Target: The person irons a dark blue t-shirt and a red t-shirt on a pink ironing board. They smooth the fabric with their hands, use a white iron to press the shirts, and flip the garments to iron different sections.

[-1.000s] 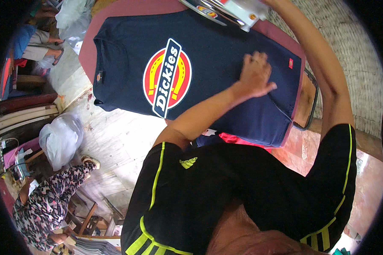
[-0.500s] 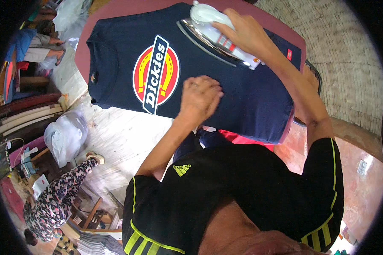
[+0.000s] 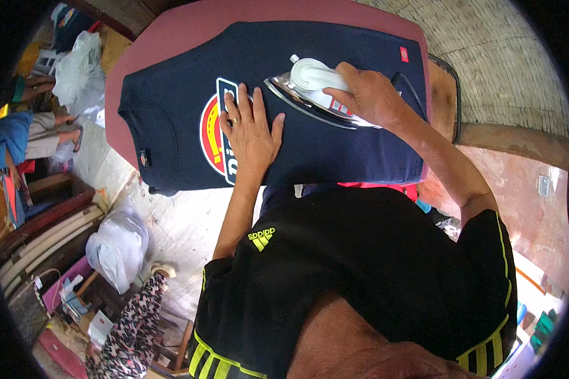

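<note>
flat on the board: navy shirt. left hand spread open, palm down on its round print, hiding half. right hand closed round iron, soleplate on cloth. white bags tied, contents unseen.

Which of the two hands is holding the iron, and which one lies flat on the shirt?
The right hand grips the white iron. The left hand, wearing a ring, lies flat with fingers spread on the navy shirt, over its round print.

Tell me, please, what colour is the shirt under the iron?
The shirt is dark navy blue with a round red and yellow emblem on the chest, seen in the head view.
</note>
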A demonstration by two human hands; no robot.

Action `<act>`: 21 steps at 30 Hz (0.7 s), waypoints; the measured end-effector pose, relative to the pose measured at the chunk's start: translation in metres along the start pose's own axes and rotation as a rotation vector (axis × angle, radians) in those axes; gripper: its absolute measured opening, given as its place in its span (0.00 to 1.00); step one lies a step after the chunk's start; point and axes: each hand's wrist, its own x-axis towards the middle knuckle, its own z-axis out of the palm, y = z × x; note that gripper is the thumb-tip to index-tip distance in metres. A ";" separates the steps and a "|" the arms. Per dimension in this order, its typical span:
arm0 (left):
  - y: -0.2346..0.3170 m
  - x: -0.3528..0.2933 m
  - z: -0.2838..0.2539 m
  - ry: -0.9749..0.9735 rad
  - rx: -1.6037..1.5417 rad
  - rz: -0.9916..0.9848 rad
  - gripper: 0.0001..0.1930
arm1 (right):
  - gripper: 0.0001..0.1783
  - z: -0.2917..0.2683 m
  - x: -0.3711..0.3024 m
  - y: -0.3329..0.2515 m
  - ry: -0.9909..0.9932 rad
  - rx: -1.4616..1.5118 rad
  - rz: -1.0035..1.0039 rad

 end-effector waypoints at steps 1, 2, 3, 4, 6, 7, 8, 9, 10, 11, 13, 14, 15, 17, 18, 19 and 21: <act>0.001 0.000 -0.002 -0.019 0.018 0.012 0.32 | 0.26 0.000 0.003 0.002 0.024 -0.037 0.028; -0.001 0.000 -0.001 -0.031 -0.007 0.028 0.32 | 0.26 0.001 0.009 0.009 0.047 -0.074 0.055; 0.000 0.001 -0.003 -0.045 0.001 0.040 0.32 | 0.26 0.001 0.014 0.017 0.069 -0.108 0.088; 0.000 0.001 -0.004 -0.057 0.012 0.053 0.32 | 0.25 0.002 0.027 0.026 0.123 -0.173 0.106; 0.001 0.002 -0.003 -0.063 0.009 0.078 0.32 | 0.27 -0.007 0.052 0.047 0.134 -0.157 0.184; -0.001 0.004 0.000 -0.079 0.013 0.084 0.32 | 0.26 -0.008 0.068 0.056 0.191 -0.119 0.161; 0.000 0.008 0.004 -0.090 0.011 0.119 0.33 | 0.26 -0.003 0.077 0.081 0.212 -0.182 0.186; 0.001 0.011 0.009 -0.102 0.014 0.144 0.34 | 0.27 -0.005 0.082 0.083 0.307 -0.167 0.083; 0.007 0.016 0.010 -0.096 -0.012 0.185 0.35 | 0.27 -0.013 0.087 0.080 0.252 -0.136 0.115; 0.014 0.022 0.010 -0.091 -0.038 0.228 0.36 | 0.27 -0.018 0.086 0.077 0.198 -0.104 0.149; 0.028 0.035 0.017 -0.082 -0.088 0.298 0.37 | 0.27 -0.022 0.077 0.070 0.089 -0.105 0.239; 0.036 0.040 0.022 -0.083 -0.111 0.328 0.38 | 0.27 -0.025 0.070 0.070 0.036 -0.104 0.285; 0.044 0.048 0.028 -0.082 -0.140 0.372 0.38 | 0.25 0.001 0.054 0.101 0.342 -0.163 0.013; 0.047 0.048 0.039 -0.091 -0.097 0.372 0.40 | 0.25 -0.021 0.019 0.064 0.084 -0.054 0.251; 0.050 0.048 0.039 -0.096 -0.094 0.375 0.41 | 0.25 -0.026 -0.002 0.059 0.049 -0.087 0.316; 0.054 0.049 0.038 -0.104 -0.089 0.384 0.41 | 0.25 -0.027 -0.025 0.059 0.018 -0.116 0.386; 0.058 0.051 0.033 -0.123 -0.070 0.407 0.43 | 0.28 -0.030 -0.069 0.060 0.108 -0.099 0.442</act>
